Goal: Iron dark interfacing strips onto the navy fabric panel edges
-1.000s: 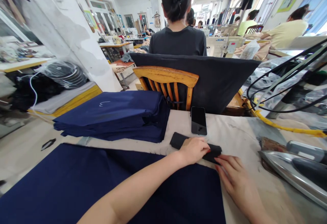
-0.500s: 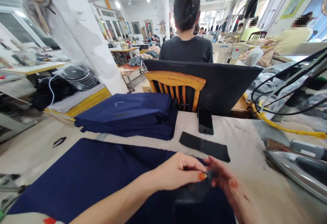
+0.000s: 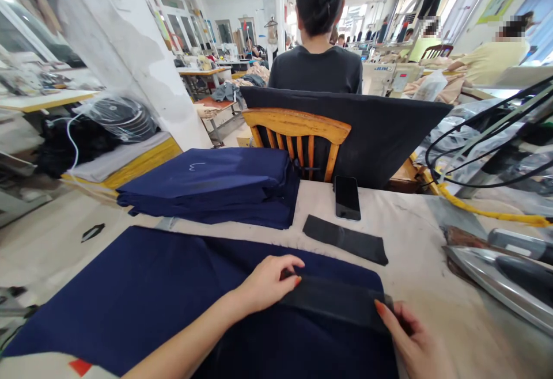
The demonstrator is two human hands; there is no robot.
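Pinching L end of black strip w/ left hand, thumb and fingers pressed on it. Gripping R end w/ right hand, fingertips curling over the edge. Lying stretched betw. both hands, across near edge of navy cloth on table. Sitting just beyond: second black strip, phone, stack of folded navy cloth. Resting at R: iron. Sitting behind chair: person, back turned.
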